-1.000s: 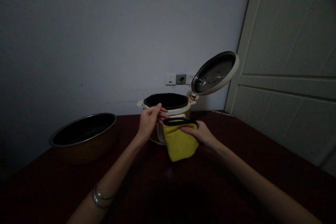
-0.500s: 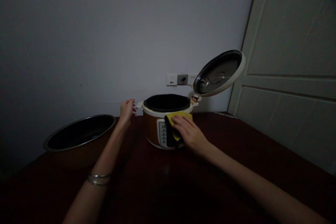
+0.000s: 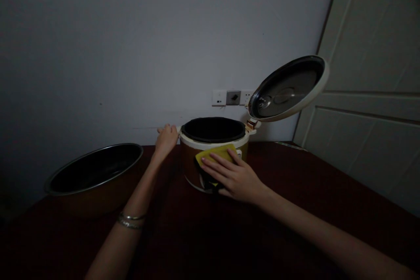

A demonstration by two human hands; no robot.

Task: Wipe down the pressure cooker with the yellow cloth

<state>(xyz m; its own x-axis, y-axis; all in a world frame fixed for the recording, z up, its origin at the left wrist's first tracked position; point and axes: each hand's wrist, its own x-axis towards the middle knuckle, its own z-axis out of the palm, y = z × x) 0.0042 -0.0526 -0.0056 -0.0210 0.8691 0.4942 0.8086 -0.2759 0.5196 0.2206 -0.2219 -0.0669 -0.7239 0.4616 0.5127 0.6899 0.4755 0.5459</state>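
Note:
An electric pressure cooker point(image 3: 192, 157) with a brown body and white rim stands on the table, its lid point(image 3: 287, 89) raised to the right. My right hand point(image 3: 234, 177) presses a yellow and black cloth point(image 3: 213, 154) against the front of the body, its fingers spread over it. The cloth and hand cover most of the control panel. At the cooker's left side, my left hand point(image 3: 166, 140) is curled around the side handle, which it mostly hides. The cooker's opening point(image 3: 213, 130) looks dark inside.
To the left, a wide metal inner pot point(image 3: 95, 192) with a dark inside rests on the dark red table point(image 3: 197, 240). Wall sockets point(image 3: 232, 97) sit behind the cooker. A pale panelled door point(image 3: 367, 140) stands at the right.
My right hand has slid the cloth left and slightly down across the cooker's front. My left hand has closed on the side handle. The cooker has turned, and the view has shifted a little.

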